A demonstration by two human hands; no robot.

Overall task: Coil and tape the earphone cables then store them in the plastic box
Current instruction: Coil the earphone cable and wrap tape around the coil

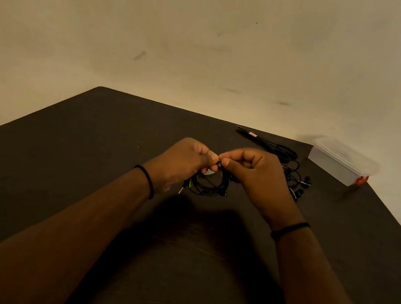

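Note:
A coiled black earphone cable [208,185] hangs between my hands just above the dark table [90,148]. My left hand [185,161] and my right hand [256,172] both pinch the top of the coil with thumb and fingertips, meeting at the middle. A pale bit of tape [209,172] shows under my left fingers. The cable's plug [181,190] sticks out at the lower left of the coil. More loose black earphones [296,181] lie to the right of my right hand. The clear plastic box [341,160] with a red clip stands at the far right, lid on.
Black scissors [270,144] lie near the table's back edge, between the hands and the box. A pale wall rises behind the table. The table's right edge runs diagonally past the box.

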